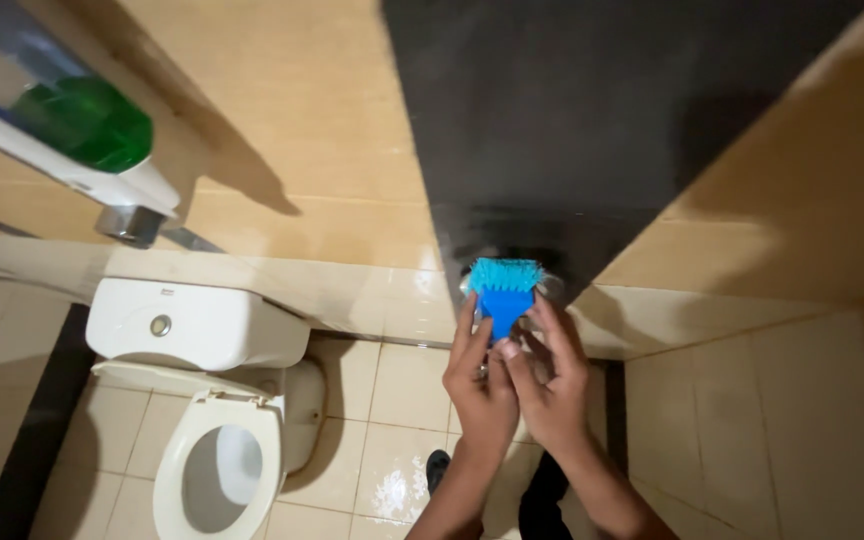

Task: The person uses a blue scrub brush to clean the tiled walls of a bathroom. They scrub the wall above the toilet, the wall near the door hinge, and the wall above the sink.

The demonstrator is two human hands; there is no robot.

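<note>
Together, left hand [480, 385] and right hand [550, 385] clamp a blue brush [504, 290], hiding its handle.

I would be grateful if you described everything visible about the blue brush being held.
The blue brush looks like plastic: a short, wedge-shaped handle widening up to a head of lighter turquoise bristles. It is held upright, bristles uppermost, against the dark wall panel. The left hand and right hand grip its handle from below.
</note>
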